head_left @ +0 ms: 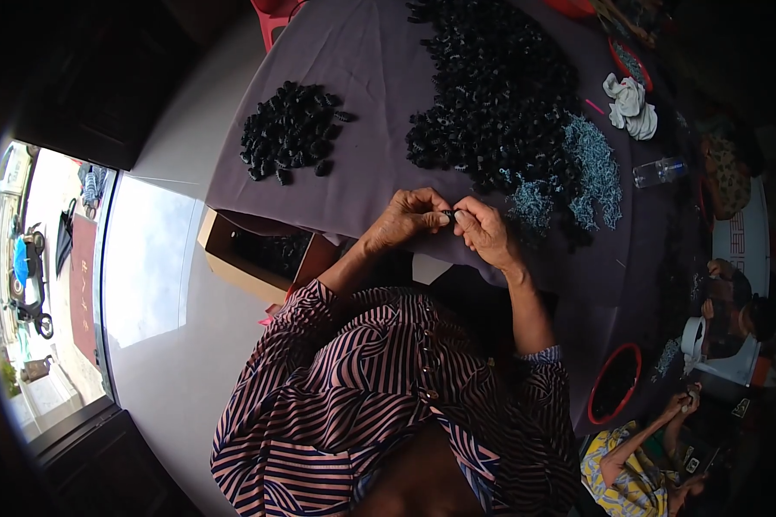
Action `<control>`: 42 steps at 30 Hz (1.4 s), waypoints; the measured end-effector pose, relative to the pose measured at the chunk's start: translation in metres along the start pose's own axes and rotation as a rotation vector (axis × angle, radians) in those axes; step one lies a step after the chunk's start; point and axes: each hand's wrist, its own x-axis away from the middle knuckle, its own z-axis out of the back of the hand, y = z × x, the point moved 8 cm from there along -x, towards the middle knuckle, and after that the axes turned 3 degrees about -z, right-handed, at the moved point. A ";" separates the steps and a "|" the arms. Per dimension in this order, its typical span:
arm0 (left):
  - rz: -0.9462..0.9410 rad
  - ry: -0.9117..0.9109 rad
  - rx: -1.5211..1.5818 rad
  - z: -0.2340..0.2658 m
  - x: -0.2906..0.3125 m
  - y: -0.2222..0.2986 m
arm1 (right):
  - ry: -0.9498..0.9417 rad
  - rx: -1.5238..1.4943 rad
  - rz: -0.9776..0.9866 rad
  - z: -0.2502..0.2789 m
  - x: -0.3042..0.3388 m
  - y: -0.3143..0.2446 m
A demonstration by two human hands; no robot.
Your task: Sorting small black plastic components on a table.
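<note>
Over the table's near edge, my left hand [412,215] and my right hand [485,233] meet, fingertips pinched. Between them is a small black piece [449,213], mostly covered by the fingers, so its exact kind cannot be made out. Beyond my hands spreads a large heap of small black ribbed pieces [500,103]. A smaller pile of similar black pieces [289,129] lies to the left. Thin blue-grey bits [593,172] are heaped beside the large pile, with another clump [533,205] closer to my right hand.
A purple-grey cloth [362,77] covers the table. An open cardboard box [220,250] with dark contents stands below its left edge. To the right are a clear bottle [660,172], a white crumpled cloth [631,108] and a red-rimmed basket [636,358]. Another person's arms [651,431] show at lower right.
</note>
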 end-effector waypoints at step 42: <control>0.000 -0.037 -0.124 -0.002 0.006 0.000 | -0.135 0.156 -0.023 -0.005 0.004 -0.001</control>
